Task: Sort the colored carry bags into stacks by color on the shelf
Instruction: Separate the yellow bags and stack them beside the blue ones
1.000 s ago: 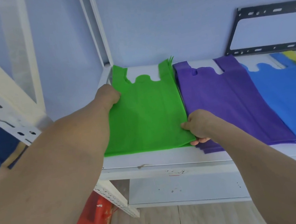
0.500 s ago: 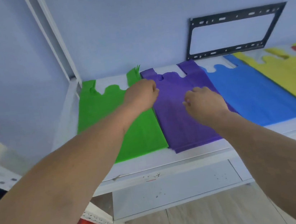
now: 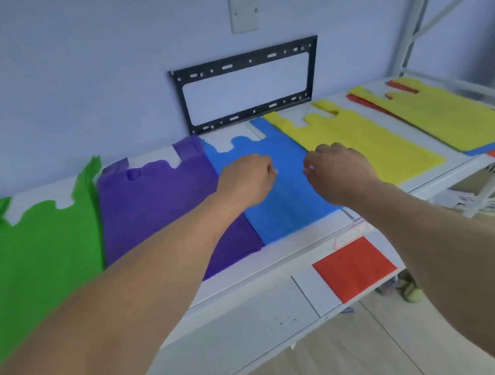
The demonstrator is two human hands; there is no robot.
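Flat carry bags lie side by side on the white shelf (image 3: 283,256): green (image 3: 27,247), purple (image 3: 154,206), blue (image 3: 289,204), yellow (image 3: 370,146). At the far right a mixed pile has a yellow bag (image 3: 451,116) on top, with red (image 3: 365,103) and blue (image 3: 492,145) edges showing under it. My left hand (image 3: 246,176) is curled into a fist over the blue bag and holds nothing. My right hand (image 3: 335,169) hovers beside it over the blue bag's right edge, fingers loosely curled and empty. A red bag (image 3: 354,267) lies on the lower shelf.
A black metal bracket (image 3: 245,87) leans against the blue wall behind the bags, below a wall plate (image 3: 243,11). White shelf uprights (image 3: 417,7) stand at the right. Papers (image 3: 491,205) and small items (image 3: 411,291) lie on the floor to the right.
My view and both hands have shifted right, from the green bag, across the purple one, to the blue bag. Both hands let go of the green bag.
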